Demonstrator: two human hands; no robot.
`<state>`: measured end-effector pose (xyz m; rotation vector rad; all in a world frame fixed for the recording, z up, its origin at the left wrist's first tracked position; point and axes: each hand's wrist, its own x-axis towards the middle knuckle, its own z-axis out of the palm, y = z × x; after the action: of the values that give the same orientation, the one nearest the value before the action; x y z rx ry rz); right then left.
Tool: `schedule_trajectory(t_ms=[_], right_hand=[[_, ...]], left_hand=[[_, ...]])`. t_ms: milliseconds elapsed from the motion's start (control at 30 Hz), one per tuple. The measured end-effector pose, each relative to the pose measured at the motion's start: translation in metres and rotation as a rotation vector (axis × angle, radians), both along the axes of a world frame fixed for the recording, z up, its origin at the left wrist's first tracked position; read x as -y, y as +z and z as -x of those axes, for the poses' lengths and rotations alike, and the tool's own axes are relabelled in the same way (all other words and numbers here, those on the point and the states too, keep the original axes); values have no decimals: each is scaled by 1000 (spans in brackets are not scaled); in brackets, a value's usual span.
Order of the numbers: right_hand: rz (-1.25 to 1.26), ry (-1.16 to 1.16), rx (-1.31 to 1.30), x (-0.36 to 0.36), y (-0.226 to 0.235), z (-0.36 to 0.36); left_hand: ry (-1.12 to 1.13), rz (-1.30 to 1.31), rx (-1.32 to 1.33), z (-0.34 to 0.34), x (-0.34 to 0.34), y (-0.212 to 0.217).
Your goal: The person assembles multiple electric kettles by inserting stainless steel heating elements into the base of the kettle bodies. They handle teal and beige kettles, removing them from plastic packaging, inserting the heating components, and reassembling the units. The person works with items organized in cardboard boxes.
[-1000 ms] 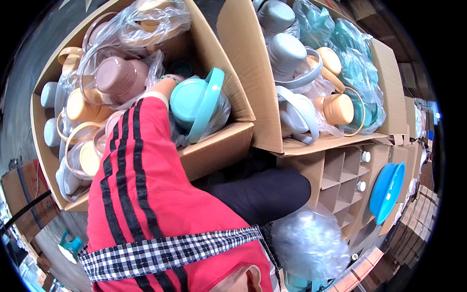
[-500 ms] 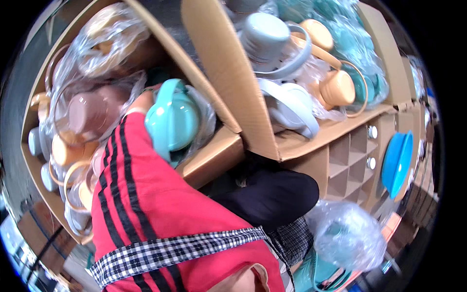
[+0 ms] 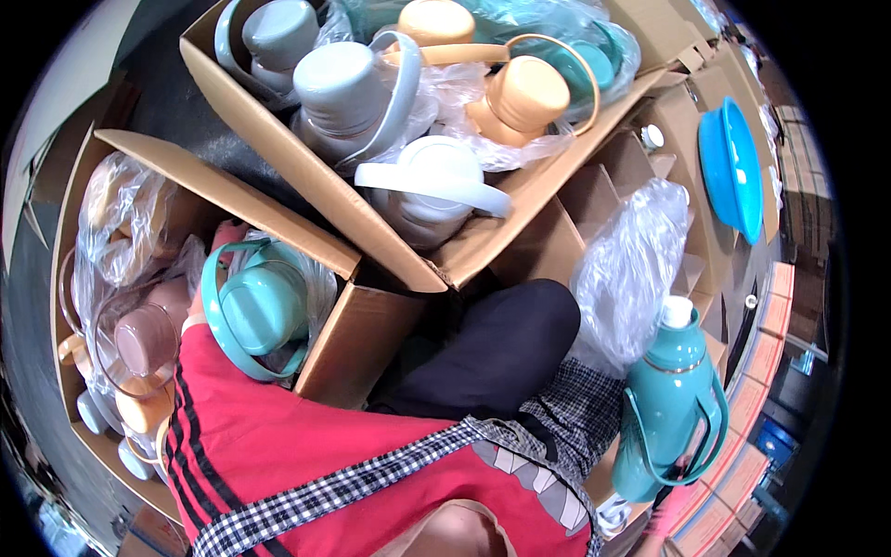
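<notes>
At the lower right, my right hand [image 3: 670, 509] is closed at the handle side of a teal vacuum flask [image 3: 666, 399] with a white stopper; its fingers are partly blurred. Just above this flask is a crumpled clear plastic bag [image 3: 631, 278]. My left hand [image 3: 228, 238] reaches into the left carton, beside another teal flask [image 3: 264, 306] with a domed cap and a loop handle. That flask and its handle cover most of the left fingers, so their grip cannot be told. Clear plastic wraps part of this flask.
The left carton [image 3: 223, 200] also holds a mauve flask [image 3: 148, 334] and orange ones. Behind it, a larger carton [image 3: 306, 176] contains grey-blue, white, orange and teal flasks. A divided carton stands at right, near a blue basin [image 3: 730, 172]. My dark-trousered knee [image 3: 492, 348] lies between.
The view has shifted, moving the cartons left. At the lower right, the teal flask now stands out from the plastic bag, and my right hand has come into view beside it.
</notes>
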<state>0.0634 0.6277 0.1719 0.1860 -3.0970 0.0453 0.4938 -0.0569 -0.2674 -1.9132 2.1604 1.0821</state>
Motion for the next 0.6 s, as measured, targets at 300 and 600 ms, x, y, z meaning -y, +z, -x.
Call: schedule_trajectory(t_ms=[300,600], right_hand=[[490,142,85,-7,-23,23],[536,434,-91,3,-51,28]], left_hand=[[-394,519,52,47,-48,289],[-828,1092,-388,159,-134,393]])
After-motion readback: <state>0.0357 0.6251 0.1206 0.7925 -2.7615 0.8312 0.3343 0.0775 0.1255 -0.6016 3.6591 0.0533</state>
